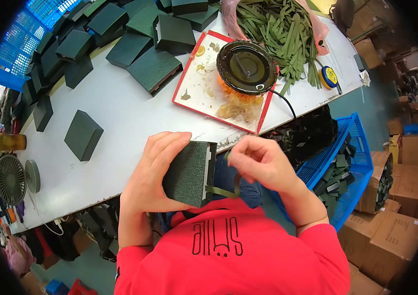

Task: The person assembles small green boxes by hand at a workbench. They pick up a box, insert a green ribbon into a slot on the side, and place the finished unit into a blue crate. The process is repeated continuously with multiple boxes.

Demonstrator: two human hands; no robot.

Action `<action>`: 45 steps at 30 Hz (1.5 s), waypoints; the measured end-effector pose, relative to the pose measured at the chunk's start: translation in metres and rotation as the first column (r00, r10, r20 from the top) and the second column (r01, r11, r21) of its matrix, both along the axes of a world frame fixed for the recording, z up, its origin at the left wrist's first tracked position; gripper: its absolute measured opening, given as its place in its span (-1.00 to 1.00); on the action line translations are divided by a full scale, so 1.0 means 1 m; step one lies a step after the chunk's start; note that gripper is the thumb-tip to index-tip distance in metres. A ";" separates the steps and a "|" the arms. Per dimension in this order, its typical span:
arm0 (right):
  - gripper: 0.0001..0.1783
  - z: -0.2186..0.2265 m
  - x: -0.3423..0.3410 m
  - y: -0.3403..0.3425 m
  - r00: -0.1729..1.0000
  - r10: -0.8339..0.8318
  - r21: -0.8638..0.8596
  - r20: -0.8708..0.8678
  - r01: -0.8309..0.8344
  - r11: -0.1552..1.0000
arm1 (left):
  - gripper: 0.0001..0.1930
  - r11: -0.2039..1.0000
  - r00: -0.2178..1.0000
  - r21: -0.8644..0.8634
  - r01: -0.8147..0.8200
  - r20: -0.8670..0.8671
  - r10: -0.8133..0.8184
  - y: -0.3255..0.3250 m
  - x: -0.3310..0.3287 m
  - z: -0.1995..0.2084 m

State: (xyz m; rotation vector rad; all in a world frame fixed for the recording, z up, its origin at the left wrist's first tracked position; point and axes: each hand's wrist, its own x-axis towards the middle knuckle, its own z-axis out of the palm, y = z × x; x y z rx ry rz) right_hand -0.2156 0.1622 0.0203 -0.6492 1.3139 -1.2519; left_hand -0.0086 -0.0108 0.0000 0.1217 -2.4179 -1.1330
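My left hand [146, 172] grips a dark green box [185, 173] with a swirl-embossed face, held in front of my chest at the table's front edge. A pale strip shows along the box's right side. From the lower part of that side an olive-green ribbon [223, 191] comes out and loops up toward my right hand [259, 161]. The fingers of my right hand are pinched together on the ribbon, just right of the box. A bit of green shows at the fingertips; the ribbon's exact end is partly hidden.
Many dark green boxes [155, 69] pile up at the far left; a single box [84, 135] lies nearer. A round black-topped pot [246, 68] stands on a red-edged board [189, 88]. Behind are cut green ribbons [283, 34]. A blue crate [361, 172] sits at right, a fan [10, 180] at left.
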 end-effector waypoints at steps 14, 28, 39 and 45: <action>-0.76 -0.007 0.007 -0.015 0.996 0.080 0.087 -0.025 -0.078 0.993 | 0.07 0.998 0.998 0.000 0.055 -0.021 -0.055 0.000 -0.002 0.004; -0.75 -0.034 -0.005 -0.014 0.971 0.194 0.106 -0.137 -0.180 0.978 | -0.03 0.992 0.996 -0.095 0.077 0.053 -0.073 0.002 -0.005 0.002; -0.84 -0.043 0.006 -0.007 0.871 -0.462 -0.171 0.169 0.487 0.856 | 0.06 0.998 0.998 0.011 0.055 0.001 -0.055 -0.003 -0.001 -0.006; -0.64 -0.038 -0.028 0.001 0.628 -0.720 -0.546 0.296 0.730 0.411 | 0.09 0.993 0.989 -0.054 -0.102 0.107 0.107 -0.009 0.012 -0.003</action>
